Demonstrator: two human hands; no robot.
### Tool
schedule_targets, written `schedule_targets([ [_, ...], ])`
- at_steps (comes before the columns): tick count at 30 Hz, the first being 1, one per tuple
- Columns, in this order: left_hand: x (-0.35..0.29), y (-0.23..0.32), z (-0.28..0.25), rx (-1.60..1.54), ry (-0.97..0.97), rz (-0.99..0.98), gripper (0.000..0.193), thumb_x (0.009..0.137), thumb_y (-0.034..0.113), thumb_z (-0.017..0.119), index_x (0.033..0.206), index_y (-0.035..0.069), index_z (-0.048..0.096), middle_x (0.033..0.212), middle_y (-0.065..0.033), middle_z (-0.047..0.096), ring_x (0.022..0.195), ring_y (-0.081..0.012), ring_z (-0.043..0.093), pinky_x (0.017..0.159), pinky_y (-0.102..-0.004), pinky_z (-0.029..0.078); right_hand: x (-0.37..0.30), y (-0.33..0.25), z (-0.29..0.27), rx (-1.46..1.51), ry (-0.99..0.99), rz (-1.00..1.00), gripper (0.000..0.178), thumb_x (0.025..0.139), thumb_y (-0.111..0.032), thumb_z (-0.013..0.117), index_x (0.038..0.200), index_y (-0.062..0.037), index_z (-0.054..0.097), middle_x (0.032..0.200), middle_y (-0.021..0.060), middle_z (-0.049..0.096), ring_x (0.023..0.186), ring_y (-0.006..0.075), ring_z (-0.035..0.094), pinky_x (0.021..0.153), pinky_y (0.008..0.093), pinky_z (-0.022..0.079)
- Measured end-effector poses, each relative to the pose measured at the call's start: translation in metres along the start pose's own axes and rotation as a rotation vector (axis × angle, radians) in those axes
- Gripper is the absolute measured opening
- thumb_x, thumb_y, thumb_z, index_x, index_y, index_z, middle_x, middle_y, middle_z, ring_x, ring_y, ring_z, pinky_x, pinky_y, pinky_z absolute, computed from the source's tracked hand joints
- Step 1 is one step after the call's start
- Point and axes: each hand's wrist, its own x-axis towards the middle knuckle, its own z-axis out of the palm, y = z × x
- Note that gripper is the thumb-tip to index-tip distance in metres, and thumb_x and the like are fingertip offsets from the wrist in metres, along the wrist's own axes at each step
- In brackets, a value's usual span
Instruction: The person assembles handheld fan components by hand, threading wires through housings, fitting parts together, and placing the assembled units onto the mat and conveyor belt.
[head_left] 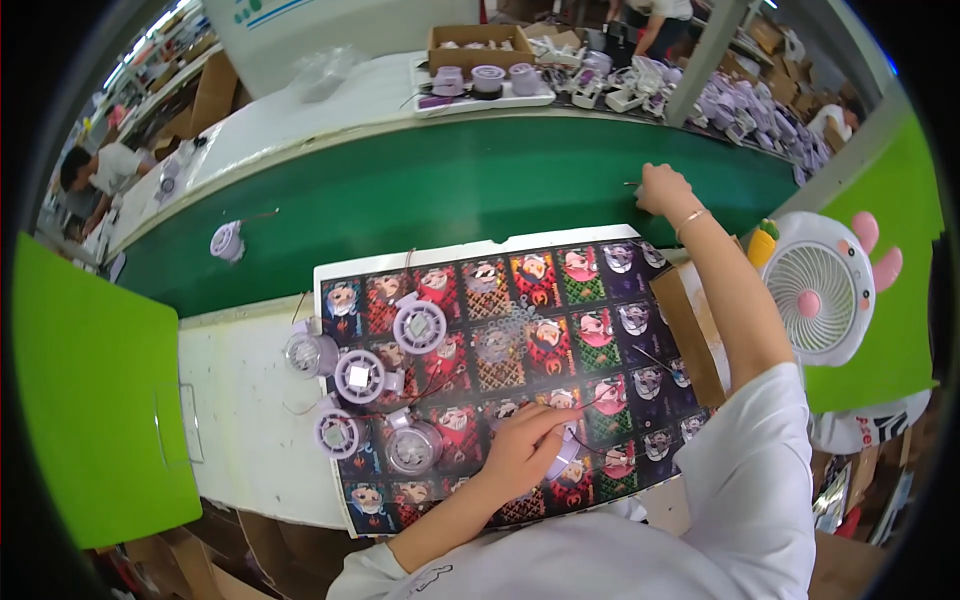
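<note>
My left hand point(522, 448) is closed on a light purple fan housing point(565, 458) near the front of the picture-printed mat point(490, 390). Thin wires run from that housing to the right. My right arm stretches far forward, and my right hand point(664, 190) is a closed fist low over the green conveyor belt point(400, 185). A small dark tip sticks out on its left; whatever it grips is mostly hidden. To the left of my left hand lie several round purple fan housings with wires, among them one with a white square at its centre point(359, 376) and a clear-covered one point(413, 446).
One more fan housing point(228, 241) sits on the belt at the left. A cardboard box point(690, 330) and a white rabbit-eared fan point(815, 290) stand by my right arm. Beyond the belt are a parts carton point(480, 48) and heaped purple parts point(740, 110). Other people work farther off.
</note>
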Motion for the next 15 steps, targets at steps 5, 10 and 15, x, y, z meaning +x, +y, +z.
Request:
schedule_targets([
  [5, -0.004, -0.005, -0.002, 0.034, 0.038, 0.006, 0.025, 0.087, 0.001, 0.055, 0.109, 0.002, 0.067, 0.088, -0.0146, 0.063, 0.081, -0.03, 0.059, 0.075, -0.0377, 0.047, -0.09, -0.097, -0.045, 0.566, 0.43, -0.681, 0.062, 0.07, -0.03, 0.074, 0.124, -0.0052, 0.058, 0.114, 0.0159, 0.064, 0.105, 0.0373, 0.055, 0.094, 0.0474, 0.046],
  [10, -0.001, -0.006, -0.001, 0.027, 0.052, 0.053, 0.025, 0.085, 0.001, 0.056, 0.108, 0.001, 0.067, 0.088, -0.0155, 0.063, 0.082, -0.0305, 0.059, 0.076, -0.0387, 0.048, -0.158, -0.175, -0.013, 0.821, 0.322, -0.961, 0.067, 0.071, -0.016, 0.078, 0.13, -0.0018, 0.049, 0.119, 0.0188, 0.057, 0.108, 0.0354, 0.053, 0.098, 0.0418, 0.044],
  [15, 0.002, -0.003, 0.005, 0.067, 0.041, 0.085, 0.029, 0.085, 0.0, 0.053, 0.109, 0.005, 0.068, 0.087, -0.0146, 0.064, 0.08, -0.0296, 0.06, 0.072, -0.0382, 0.048, -0.169, -0.182, 0.006, 0.833, 0.219, -0.963, 0.07, 0.074, -0.013, 0.076, 0.132, 0.002, 0.04, 0.124, 0.0257, 0.052, 0.119, 0.042, 0.05, 0.101, 0.0445, 0.043],
])
